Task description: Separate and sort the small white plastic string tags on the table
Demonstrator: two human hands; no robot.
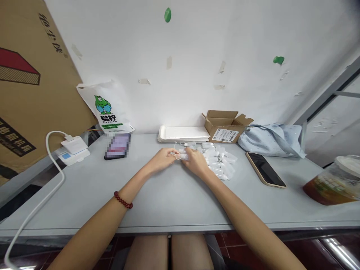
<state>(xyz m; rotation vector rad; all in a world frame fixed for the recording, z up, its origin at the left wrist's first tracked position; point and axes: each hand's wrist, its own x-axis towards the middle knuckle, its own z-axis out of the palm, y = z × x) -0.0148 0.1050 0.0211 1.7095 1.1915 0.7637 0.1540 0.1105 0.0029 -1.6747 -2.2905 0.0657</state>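
Note:
My left hand [163, 159] is closed in a pinch at the middle of the grey table, with a thin pale looped band [178, 156] at its fingertips. Close beside it, my right hand [196, 162] has its fingers closed on a small clear plastic piece [183, 155], which lies between the two hands. The fingers hide most of it, so its full shape does not show. Right of and behind my right hand spreads a loose pile of small clear plastic bottles [222, 162], some with whitish ends.
Behind the pile are a flat white stack [185, 133] and an open cardboard box [223, 129]. A phone [266, 169], a blue cloth bag [271, 140] and a drink cup [334, 182] stand right. Another phone [118, 146], a white bag [108, 108] and a corded charger [73, 149] are left.

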